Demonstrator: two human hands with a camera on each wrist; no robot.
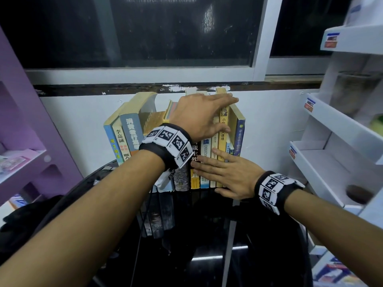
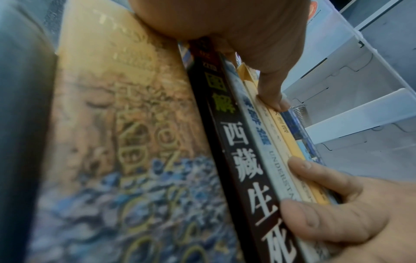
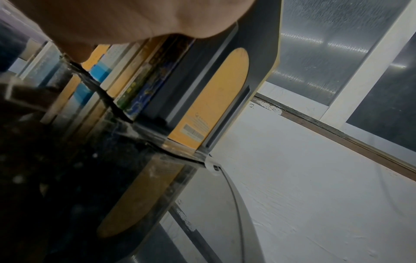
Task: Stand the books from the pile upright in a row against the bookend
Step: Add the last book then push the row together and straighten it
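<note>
The books [image 1: 204, 154] stand in a row on the dark worktop [image 1: 207, 235], right end against the bookend [image 3: 216, 74]. Left hand [image 1: 199, 117] lies flat over their tops, thumb on a spine; right hand [image 1: 226, 175], fingers straight, presses the spines, probably squaring them.

A row of paperback books [image 1: 205, 154] stands upright, spines outward, under the left hand [image 1: 199, 117] resting on their tops and behind the right hand [image 1: 226, 177] pressed flat on their lower spines. The grey bookend [image 3: 225, 58] stands at the row's right end, just beyond the fingertips. More books [image 1: 126, 133] lean left of the grip.
</note>
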